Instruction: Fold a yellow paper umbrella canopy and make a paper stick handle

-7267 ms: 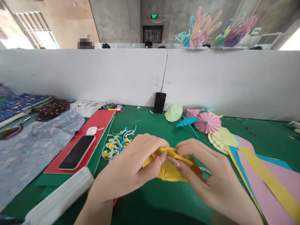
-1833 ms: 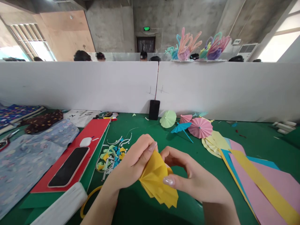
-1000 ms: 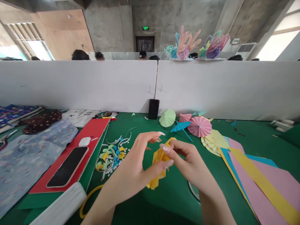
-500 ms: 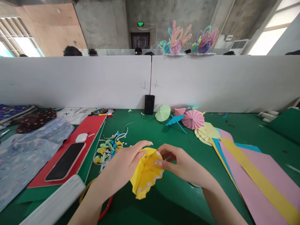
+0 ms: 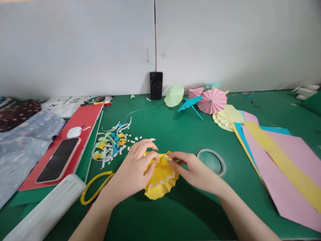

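A pleated yellow paper piece (image 5: 160, 182) with small whitish squares along its folds is held above the green table. My left hand (image 5: 140, 164) grips its left and upper side, fingers curled over the folds. My right hand (image 5: 190, 167) pinches the upper right edge between thumb and fingers. Part of the paper's top is hidden behind the fingers. Close to my right hand lies a roll of narrow tape (image 5: 213, 160). Left of my left hand are coloured paper scraps (image 5: 112, 144) and a yellow-handled loop (image 5: 96, 187).
Small paper umbrellas (image 5: 212, 101) stand at the back near a black phone (image 5: 155, 86) leaning on the partition. Coloured paper sheets (image 5: 283, 164) lie at right. A red folder (image 5: 60, 147), another phone (image 5: 59, 160) and a long white object (image 5: 47, 209) are at left.
My view has tilted downward. The yellow paper has turned and spread wider, its pleated edge now facing down. Both hands still hold it, and the tape roll now shows.
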{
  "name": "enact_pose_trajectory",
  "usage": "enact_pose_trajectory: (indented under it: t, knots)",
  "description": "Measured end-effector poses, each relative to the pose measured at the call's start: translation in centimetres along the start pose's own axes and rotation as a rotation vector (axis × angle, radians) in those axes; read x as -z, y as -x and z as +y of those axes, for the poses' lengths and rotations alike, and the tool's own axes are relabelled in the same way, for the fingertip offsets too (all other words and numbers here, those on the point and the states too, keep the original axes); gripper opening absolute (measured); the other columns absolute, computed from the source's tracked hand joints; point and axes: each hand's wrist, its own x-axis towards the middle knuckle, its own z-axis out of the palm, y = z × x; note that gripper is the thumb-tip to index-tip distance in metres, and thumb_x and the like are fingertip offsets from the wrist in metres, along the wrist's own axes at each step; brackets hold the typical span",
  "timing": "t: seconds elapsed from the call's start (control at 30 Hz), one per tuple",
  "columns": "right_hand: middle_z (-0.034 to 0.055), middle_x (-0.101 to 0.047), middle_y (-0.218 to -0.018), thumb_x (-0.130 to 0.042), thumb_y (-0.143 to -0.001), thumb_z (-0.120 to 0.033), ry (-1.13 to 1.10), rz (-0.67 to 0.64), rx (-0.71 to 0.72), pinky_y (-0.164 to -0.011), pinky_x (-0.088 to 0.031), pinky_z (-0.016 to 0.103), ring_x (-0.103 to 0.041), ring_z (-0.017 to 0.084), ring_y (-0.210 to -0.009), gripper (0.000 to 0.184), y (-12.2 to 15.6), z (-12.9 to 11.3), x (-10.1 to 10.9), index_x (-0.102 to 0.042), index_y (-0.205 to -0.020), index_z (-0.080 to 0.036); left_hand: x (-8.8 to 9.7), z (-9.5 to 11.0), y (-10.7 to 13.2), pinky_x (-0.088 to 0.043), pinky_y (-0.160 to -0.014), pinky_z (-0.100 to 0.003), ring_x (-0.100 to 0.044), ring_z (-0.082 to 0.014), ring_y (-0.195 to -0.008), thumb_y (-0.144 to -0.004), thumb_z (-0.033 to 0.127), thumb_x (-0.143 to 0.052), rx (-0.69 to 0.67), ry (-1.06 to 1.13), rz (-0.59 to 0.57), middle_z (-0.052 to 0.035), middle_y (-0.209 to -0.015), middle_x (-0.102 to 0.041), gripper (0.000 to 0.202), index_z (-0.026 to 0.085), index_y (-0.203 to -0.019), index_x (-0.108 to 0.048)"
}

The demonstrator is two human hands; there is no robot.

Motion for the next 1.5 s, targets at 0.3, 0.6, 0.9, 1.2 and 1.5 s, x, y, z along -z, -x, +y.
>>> enact_pose_trajectory:
  t: [0.3,0.6,0.9,1.2,1.5]
  knots:
    - [0.0060,-0.056,-0.079,-0.033,-0.087,-0.011,0.318,-0.010,0.137,-0.062,-0.043,0.031,-0.053,0.018,-0.069,0.019,0.2,0.4,-1.9,-0.052,-0.090,-0.015,-1.2,0.6,-0.4,-0.036,-0.102,-0.043,-0.040,-0.0258,-0.123,-0.088,0.019,-0.045,-0.102,-0.059,-0.047,-0.0102,-0.109,-0.053,0.009,0.016,-0.088,-0.054]
    - [0.0076,-0.058,-0.080,-0.033,-0.088,-0.014,0.399,-0.012,0.213,-0.062,-0.043,0.030,-0.054,0.018,-0.069,0.019,0.0,1.0,-2.3,-0.052,-0.091,-0.014,-1.8,0.4,-0.5,-0.038,-0.101,-0.043,-0.044,-0.0264,-0.121,-0.089,0.018,-0.044,-0.145,-0.078,-0.077,-0.0115,-0.106,-0.058,0.013,0.012,-0.088,-0.056]
    - [0.0060,-0.057,-0.075,-0.034,-0.086,-0.013,0.439,0.026,0.253,-0.058,-0.042,0.028,-0.052,0.017,-0.064,0.019,0.1,1.4,-2.8,-0.053,-0.085,-0.014,-1.6,0.3,-0.6,-0.040,-0.101,-0.042,-0.045,-0.0275,-0.122,-0.088,0.015,-0.042,-0.212,-0.088,-0.064,-0.0127,-0.108,-0.059,0.016,0.010,-0.086,-0.058]
    - [0.0055,-0.057,-0.074,-0.035,-0.085,-0.012,0.428,0.051,0.266,-0.057,-0.041,0.027,-0.052,0.015,-0.063,0.019,0.1,1.4,-2.8,-0.054,-0.085,-0.014,-1.8,0.2,-0.6,-0.041,-0.100,-0.041,-0.046,-0.0268,-0.121,-0.086,0.012,-0.042,-0.219,-0.092,-0.048,-0.0123,-0.110,-0.059,0.017,0.009,-0.086,-0.059]
    - [0.0036,-0.053,-0.069,-0.037,-0.083,-0.011,0.406,0.077,0.277,-0.054,-0.039,0.025,-0.049,0.014,-0.059,0.017,0.0,1.5,-2.9,-0.054,-0.081,-0.014,-1.7,0.2,-0.5,-0.041,-0.100,-0.039,-0.046,-0.0258,-0.121,-0.084,0.009,-0.044,-0.221,-0.076,-0.046,-0.0121,-0.108,-0.060,0.016,0.009,-0.085,-0.059]
